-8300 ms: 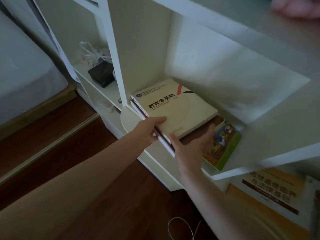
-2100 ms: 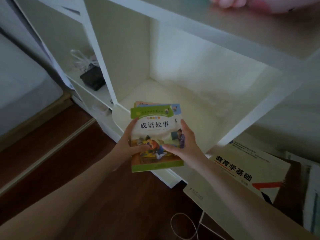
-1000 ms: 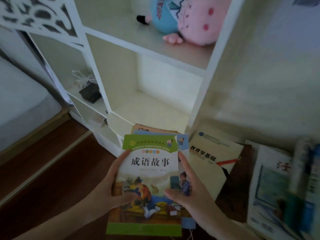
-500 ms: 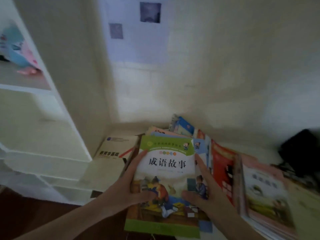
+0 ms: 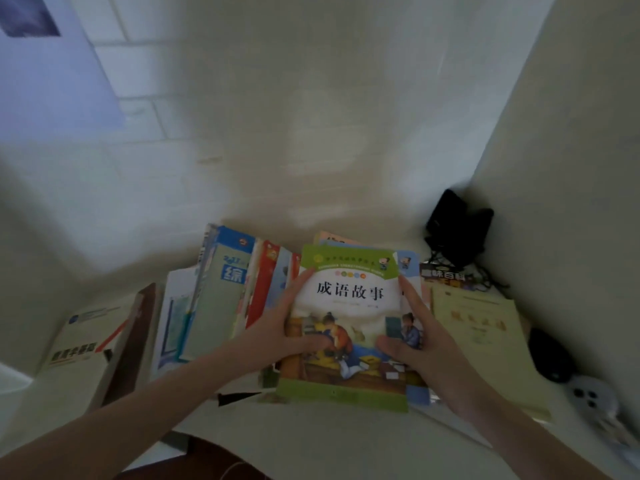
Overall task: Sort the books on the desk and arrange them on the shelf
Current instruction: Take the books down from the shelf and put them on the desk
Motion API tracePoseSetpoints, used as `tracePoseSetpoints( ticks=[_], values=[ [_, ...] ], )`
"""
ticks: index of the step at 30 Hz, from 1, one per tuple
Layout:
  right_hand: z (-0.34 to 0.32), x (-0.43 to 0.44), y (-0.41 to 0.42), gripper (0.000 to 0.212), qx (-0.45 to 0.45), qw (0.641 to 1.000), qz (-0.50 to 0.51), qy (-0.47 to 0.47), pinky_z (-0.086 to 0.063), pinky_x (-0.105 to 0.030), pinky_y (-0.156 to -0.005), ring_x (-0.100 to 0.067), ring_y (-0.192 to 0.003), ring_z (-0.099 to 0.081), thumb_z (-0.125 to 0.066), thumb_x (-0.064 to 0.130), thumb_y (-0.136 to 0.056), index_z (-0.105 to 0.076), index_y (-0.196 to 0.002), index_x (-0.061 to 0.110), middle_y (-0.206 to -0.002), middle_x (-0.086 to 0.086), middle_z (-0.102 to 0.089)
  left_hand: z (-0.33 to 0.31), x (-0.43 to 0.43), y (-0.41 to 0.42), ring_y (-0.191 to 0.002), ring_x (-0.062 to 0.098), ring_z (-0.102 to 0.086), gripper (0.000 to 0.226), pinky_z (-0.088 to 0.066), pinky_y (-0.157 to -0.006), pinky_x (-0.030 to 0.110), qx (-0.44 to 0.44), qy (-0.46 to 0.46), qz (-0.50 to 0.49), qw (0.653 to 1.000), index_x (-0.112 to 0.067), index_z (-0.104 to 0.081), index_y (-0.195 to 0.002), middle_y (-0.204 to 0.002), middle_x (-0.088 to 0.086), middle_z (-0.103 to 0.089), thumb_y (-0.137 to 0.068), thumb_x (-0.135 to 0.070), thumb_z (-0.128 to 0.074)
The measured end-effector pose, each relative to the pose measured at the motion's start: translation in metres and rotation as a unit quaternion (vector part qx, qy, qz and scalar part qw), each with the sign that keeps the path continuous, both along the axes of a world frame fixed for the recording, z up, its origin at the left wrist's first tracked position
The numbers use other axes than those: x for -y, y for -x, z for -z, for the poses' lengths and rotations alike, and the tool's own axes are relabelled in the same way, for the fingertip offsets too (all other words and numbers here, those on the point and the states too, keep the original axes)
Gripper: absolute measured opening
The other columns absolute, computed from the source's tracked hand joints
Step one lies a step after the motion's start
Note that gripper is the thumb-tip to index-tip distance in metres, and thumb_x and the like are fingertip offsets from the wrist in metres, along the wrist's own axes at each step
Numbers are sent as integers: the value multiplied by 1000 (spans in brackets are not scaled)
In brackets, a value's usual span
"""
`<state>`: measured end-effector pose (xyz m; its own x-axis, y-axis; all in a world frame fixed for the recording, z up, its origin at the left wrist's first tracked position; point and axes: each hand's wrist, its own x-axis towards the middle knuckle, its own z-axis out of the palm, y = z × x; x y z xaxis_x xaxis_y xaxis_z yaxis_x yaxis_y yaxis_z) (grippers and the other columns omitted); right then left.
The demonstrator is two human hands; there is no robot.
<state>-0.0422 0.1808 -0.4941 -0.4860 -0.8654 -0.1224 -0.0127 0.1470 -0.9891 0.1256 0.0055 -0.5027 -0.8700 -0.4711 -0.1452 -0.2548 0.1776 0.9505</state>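
Green-bordered paperback storybook [image 5: 349, 306] with a painted scene on its cover: lies face up between both hands, on top of a thin bundle, with a blue-cornered book [image 5: 410, 268] peeking out beneath along the right side. Hangs over the middle of the white desk [image 5: 311, 438], in front of the other books; cannot tell whether the lower edge touches the desktop.

Left hand [image 5: 277, 327]: grips the left edge, thumb laid across the cover picture, forefinger stretched up along the margin, remaining fingers hidden below. Right hand [image 5: 422, 344]: mirrors that on the right edge, thumb pressed on the cover, forefinger straight along the side, the rest tucked under the bundle.

Left of the bundle: blue-and-pale-green workbook [image 5: 221, 299] and red-and-white thin books [image 5: 265, 289], overlapping one another. Further left: cream textbook with a red slash [image 5: 86, 334], flat, with a dark brown book [image 5: 138, 327] showing along its right side. Right of the bundle: pale yellow paperback [image 5: 481, 327], flat; behind it, a dark cover with orange lettering [image 5: 443, 276]. Near the right wall: black computer mouse [image 5: 550, 356], a white round device with dark dots [image 5: 588, 398] just beside it, and a black pouch with cables [image 5: 457, 230] in the far corner.
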Motion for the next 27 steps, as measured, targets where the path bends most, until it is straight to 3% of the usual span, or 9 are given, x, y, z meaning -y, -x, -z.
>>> tracePoseSetpoints(
  ticks=[3,6,10,12,16,19,21,24,27],
  values=[
    [-2,-10,14,88,3,1000,5,7,-40,-5,-48,13,-49,-49,-65,-6,-84,-22,-148,37,-81,19,-31,2,-6,19,-103,-15,-55,93,-53,-81,18,11,-3,15,1000,-51,-12,-139,-130,-34,-31,-78,-17,-74],
    [6,-16,30,88,9,1000,15,9,-41,-4,-51,14,-51,-50,-64,-7,-84,-22,-149,35,-81,19,-30,4,-9,36,-113,-2,-55,100,-53,-90,25,23,22,29,999,-47,-11,-144,-141,-20,-35,-69,-33,-76],
    [24,-21,57,90,29,999,41,19,-46,-6,-59,21,-80,-51,-67,-7,-81,-24,-148,36,-125,21,-42,13,-10,64,-128,11,-45,102,-47,-101,35,39,28,39,998,-52,-12,-141,-151,-12,-27,-65,-45,-79],
    [33,-26,73,92,51,997,62,20,-50,-9,-62,15,-97,-48,-68,-6,-80,-25,-147,39,-135,20,-36,18,-13,83,-128,10,-44,100,-48,-99,31,57,19,50,997,-50,-11,-144,-150,-15,-26,-69,-40,-77],
    [49,-47,103,95,78,993,88,-4,-56,-16,-67,5,-98,-54,-71,4,-73,-24,-148,41,-135,17,-38,31,-27,124,-119,7,-48,96,-48,-97,28,95,-7,69,993,-40,-8,-150,-128,-27,-37,-81,-28,-74],
    [61,-63,121,94,104,989,107,-18,-60,-25,-68,-14,-112,-58,-69,3,-77,-23,-147,44,-131,18,-37,42,-43,149,-114,6,-47,94,-45,-98,28,111,13,70,991,-39,-11,-150,-126,-26,-38,-81,-30,-74],
    [69,-71,130,98,121,986,108,-22,-60,-31,-74,-23,-124,-52,-75,12,-69,-23,-143,49,-141,15,-33,49,-53,164,-114,6,-45,94,-44,-96,26,123,42,63,990,-41,-12,-149,-138,-17,-37,-79,-34,-74],
    [83,-82,141,106,127,986,102,-41,-58,-38,-83,-27,-133,-45,-87,30,-57,-24,-137,57,-155,10,-25,56,-65,183,-136,28,-30,98,-35,-108,44,210,105,79,969,-51,0,-146,-155,8,-15,-79,-47,-71],
    [94,-89,147,97,128,982,126,-55,-60,-31,-76,-23,-126,-51,-73,6,-76,-20,-148,44,-152,7,-32,54,-74,194,-142,36,-2,95,-20,-114,49,267,238,118,926,-43,1,-149,-154,10,6,-81,-52,-65]
  ],
)
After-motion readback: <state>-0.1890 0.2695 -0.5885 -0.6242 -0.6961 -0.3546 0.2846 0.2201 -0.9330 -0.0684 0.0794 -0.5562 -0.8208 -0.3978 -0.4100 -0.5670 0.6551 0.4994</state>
